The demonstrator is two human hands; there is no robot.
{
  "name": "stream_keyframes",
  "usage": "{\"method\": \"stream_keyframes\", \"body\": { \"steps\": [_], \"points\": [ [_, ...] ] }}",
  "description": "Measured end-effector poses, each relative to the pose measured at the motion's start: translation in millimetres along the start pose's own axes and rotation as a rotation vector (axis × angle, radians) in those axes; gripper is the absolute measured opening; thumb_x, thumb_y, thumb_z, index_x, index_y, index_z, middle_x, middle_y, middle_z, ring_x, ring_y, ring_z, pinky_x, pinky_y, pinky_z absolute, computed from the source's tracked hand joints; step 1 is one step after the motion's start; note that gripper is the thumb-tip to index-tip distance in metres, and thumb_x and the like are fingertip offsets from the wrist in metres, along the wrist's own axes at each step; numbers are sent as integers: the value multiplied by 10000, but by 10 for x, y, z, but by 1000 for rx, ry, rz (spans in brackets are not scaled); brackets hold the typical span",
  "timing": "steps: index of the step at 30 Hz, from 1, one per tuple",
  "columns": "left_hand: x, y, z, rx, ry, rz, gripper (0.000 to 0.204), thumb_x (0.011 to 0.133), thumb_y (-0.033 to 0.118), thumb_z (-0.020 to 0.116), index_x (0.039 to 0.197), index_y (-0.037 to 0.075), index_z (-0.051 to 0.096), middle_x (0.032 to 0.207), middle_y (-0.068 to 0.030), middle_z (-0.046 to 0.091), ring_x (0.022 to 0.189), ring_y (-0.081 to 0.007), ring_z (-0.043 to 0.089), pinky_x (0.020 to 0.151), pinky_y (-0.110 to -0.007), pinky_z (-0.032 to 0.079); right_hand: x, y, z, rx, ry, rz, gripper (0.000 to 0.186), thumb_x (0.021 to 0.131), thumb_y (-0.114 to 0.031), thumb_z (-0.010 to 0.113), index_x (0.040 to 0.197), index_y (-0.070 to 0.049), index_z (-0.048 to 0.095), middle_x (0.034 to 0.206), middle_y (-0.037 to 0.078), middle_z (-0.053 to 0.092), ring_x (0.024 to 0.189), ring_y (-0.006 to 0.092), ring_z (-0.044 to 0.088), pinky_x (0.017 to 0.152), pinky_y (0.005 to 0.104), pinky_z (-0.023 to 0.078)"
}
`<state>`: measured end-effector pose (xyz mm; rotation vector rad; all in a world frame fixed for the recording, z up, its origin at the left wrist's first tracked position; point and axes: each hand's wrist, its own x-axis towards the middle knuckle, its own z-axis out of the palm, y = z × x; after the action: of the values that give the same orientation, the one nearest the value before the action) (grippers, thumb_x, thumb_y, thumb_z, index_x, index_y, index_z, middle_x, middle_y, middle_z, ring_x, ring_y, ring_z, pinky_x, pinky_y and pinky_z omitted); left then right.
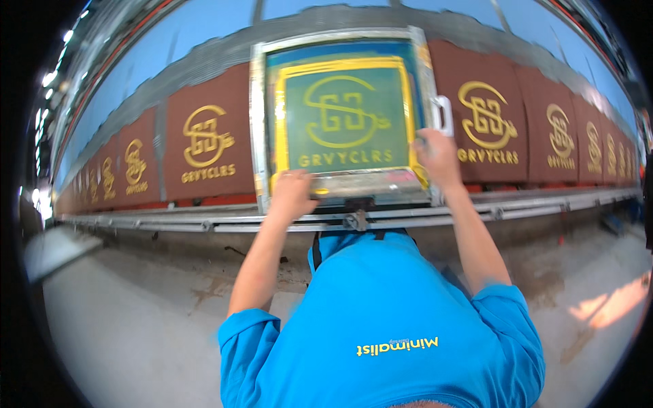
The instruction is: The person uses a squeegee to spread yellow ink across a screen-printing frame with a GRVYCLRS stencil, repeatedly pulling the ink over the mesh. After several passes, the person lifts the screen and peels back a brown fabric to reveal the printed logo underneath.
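Observation:
A screen-printing frame lies flat in front of me, its green mesh bordered with yellow tape and bearing a yellowish emblem with lettering. Along the mesh's near edge lies a wide squeegee smeared with ink. My left hand is closed around the squeegee's left end, by the frame's lower left corner. On the right, my right hand is closed at the frame's side rail, just below a white handle. Motion blur softens both hands, and the right fingertips are partly hidden.
Brown fabric panels with yellow emblems, one to the left and one to the right, line the long table. A metal rail with clamps runs along its near edge. Grey floor lies below.

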<state>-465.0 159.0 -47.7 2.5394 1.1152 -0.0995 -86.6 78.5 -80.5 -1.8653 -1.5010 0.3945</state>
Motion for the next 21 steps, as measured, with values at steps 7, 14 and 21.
{"method": "stream_keyframes", "body": {
  "steps": [7, 14, 21],
  "points": [
    [526, 1003, 800, -189, 165, 82, 243, 708, 69, 712, 950, 93, 703, 1024, -89, 712, 1041, -325, 672, 895, -453, 549, 897, 2266, -210, 54, 54, 509, 558, 956, -313, 703, 1397, 17, 612, 1349, 213, 662, 1198, 301, 659, 1061, 380, 484],
    [427, 895, 585, -167, 283, 126, 327, 682, 148, 775, 1002, 118, 711, 983, -53, 697, 994, -279, 687, 852, -408, 564, 1170, 1351, -557, 162, 304, 430, 442, 985, -299, 726, 1226, 71, 695, 1182, 149, 727, 1065, 204, 670, 949, 343, 523],
    [442, -52, 56, 17, 153, 102, 407, 771, 469, 822, 880, 115, 652, 904, -74, 689, 927, -302, 709, 774, -443, 578, 1054, 825, 339, 172, 377, 301, 414, 984, -279, 734, 1238, 46, 696, 1162, 144, 725, 1060, 195, 665, 951, 335, 513]
  ]
}}
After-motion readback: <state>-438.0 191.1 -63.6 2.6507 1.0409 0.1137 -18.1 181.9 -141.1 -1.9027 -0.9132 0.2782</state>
